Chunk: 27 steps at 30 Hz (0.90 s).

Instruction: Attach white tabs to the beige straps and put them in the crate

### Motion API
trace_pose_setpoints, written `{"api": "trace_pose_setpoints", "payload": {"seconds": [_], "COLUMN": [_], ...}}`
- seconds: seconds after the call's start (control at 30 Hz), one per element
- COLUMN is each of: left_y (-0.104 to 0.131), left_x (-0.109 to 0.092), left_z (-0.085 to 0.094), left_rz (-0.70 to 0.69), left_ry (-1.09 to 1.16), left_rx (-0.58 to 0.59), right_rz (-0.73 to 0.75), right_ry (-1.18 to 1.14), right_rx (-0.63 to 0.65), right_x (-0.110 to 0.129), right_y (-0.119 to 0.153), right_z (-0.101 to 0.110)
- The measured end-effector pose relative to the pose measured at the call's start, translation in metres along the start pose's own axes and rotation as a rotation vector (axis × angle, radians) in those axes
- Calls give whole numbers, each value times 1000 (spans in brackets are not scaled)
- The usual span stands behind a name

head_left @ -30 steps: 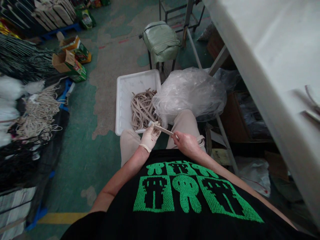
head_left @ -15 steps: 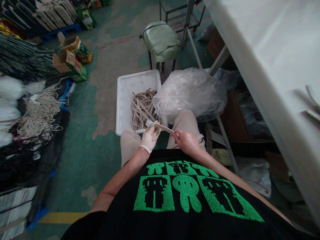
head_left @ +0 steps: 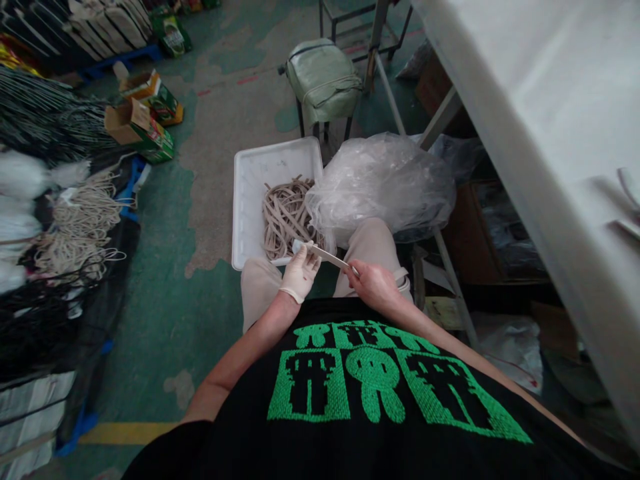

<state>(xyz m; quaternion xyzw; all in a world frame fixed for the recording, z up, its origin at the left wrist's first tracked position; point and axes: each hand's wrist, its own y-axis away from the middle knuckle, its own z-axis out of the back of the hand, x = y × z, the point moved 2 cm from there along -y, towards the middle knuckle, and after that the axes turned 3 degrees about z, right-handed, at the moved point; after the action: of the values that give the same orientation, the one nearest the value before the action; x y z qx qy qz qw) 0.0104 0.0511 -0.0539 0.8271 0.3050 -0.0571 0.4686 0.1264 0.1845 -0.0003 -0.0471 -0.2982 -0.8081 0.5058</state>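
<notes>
1. Floor (head_left: pixel 165 293): green paint, worn through to grey in broad patches; one yellow stripe (head_left: pixel 127 433) at lower left
2. Room: workshop clutter on both sides; table (head_left: pixel 550 100) with a pale top along the right, cardboard and plastic stowed beneath it; heap of pale cords (head_left: pixel 83 227) at left
3. Hands, two: left hand (head_left: pixel 301 273) in a thin pale glove, right hand (head_left: pixel 375 283) bare; slightly apart, above the lap
4. Strap (head_left: pixel 330 256), one between them: flat, beige, stretched across the gap near the bin's close edge; left fingertips pinched on one part, right fist clamped round another
5. Small pale piece, one, at the left fingertips; what it is, cannot tell
6. White bin (head_left: pixel 245 200), one, just beyond the knees; beige straps (head_left: pixel 285 217) inside, too tangled to count
7. Clear plastic bag (head_left: pixel 390 187), one large, against the bin's right edge
8. Green wrapped bundle (head_left: pixel 324 83), one, atop dark legs behind the bin
9. Open cartons (head_left: pixel 150 137), two, side by side at left
</notes>
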Motion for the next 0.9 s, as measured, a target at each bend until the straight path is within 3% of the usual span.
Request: {"api": "trace_pose_setpoints", "payload": {"seconds": [0.23, 0.43, 0.7, 0.9], "left_y": [0, 1, 1, 2], "left_x": [0, 4, 11, 19], "left_z": [3, 3, 5, 2], "left_rz": [0, -12, -49, -42], "left_ry": [-54, -114, -176, -193], "left_rx": [6, 78, 63, 142], "right_rz": [11, -2, 17, 97], "right_ry": [49, 1, -8, -110], "right_rx": [-10, -3, 10, 20], "right_x": [-1, 0, 1, 9], "right_y": [0, -2, -4, -8], "right_z": [-5, 0, -1, 9]}}
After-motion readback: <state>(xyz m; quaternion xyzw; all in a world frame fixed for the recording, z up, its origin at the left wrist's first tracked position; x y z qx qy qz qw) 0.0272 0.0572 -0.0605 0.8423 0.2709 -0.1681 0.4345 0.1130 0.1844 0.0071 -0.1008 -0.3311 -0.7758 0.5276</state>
